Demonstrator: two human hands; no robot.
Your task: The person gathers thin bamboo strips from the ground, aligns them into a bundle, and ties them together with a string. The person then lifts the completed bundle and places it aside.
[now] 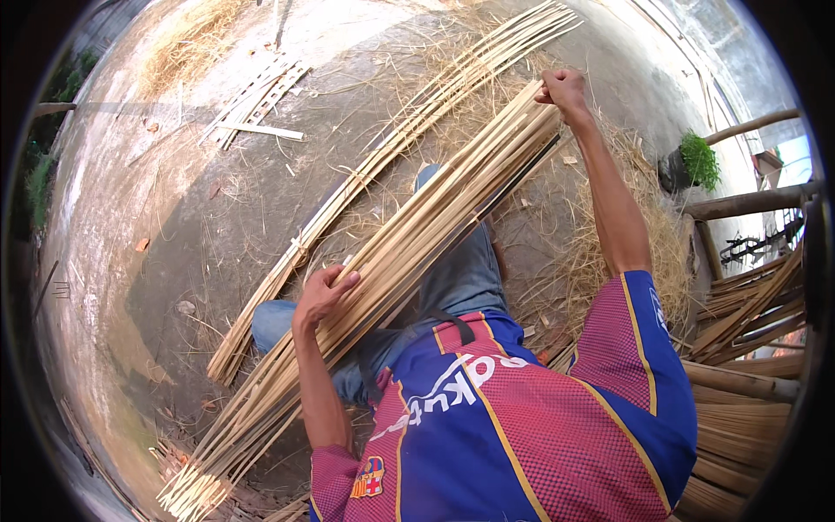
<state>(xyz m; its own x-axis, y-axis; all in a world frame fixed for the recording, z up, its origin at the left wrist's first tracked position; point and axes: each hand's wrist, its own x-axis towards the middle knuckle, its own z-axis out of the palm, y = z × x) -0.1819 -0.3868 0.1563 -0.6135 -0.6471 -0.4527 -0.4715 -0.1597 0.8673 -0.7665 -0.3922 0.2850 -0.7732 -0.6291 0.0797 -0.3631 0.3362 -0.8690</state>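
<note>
Gripping the bundle of pale strips [417, 239] by its upper end, the right hand [565, 91] is making a fist; the left hand [323, 297], half-spread, is bracing it across the lap [463, 274]. Aligning seems the step in hand; the next move probably calls for controlling the fanned lower end. Beyond, a tied bundle [333, 211] is lying.

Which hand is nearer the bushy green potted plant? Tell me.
Right. The right hand, at the upper end of the long tan strip bundle, is left of the plant; the left hand, lower along the bundle, is farther left.
</note>
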